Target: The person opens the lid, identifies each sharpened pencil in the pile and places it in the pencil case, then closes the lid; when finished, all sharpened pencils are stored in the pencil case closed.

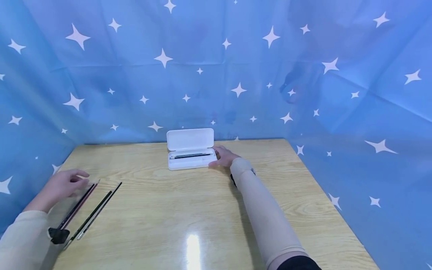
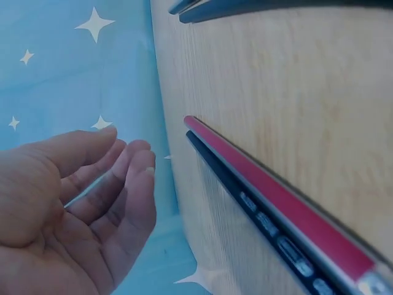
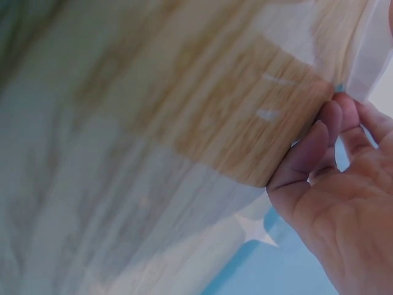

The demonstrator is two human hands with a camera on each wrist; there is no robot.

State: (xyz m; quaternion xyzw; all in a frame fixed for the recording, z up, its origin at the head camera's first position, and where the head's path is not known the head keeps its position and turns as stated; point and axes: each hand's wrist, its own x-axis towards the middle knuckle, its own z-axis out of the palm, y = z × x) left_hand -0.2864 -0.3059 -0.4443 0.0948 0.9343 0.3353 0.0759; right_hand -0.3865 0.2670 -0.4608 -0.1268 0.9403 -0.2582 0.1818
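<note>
A white pencil case (image 1: 190,164) stands with its lid (image 1: 190,139) raised towards the curtain. Inside lie slim dark pencils (image 1: 191,155); their exact number is hard to make out. At the case's right end, my right hand (image 1: 224,156) grips it, thumb at the front corner and fingers behind. My left hand (image 1: 65,184) hovers with loosely bent fingers and holds nothing. Beside it on the table lie a red pencil (image 2: 276,196) and a black pencil (image 2: 245,200) with pale lettering. Two more dark pencils (image 1: 98,212) lie close together just right of that pair.
The wood-grain table (image 1: 162,221) carries all of this. A blue curtain with white stars (image 1: 202,82) closes off the back and both sides. Black straps circle the wrists, the left strap (image 1: 59,235) hanging over the pencils' near ends.
</note>
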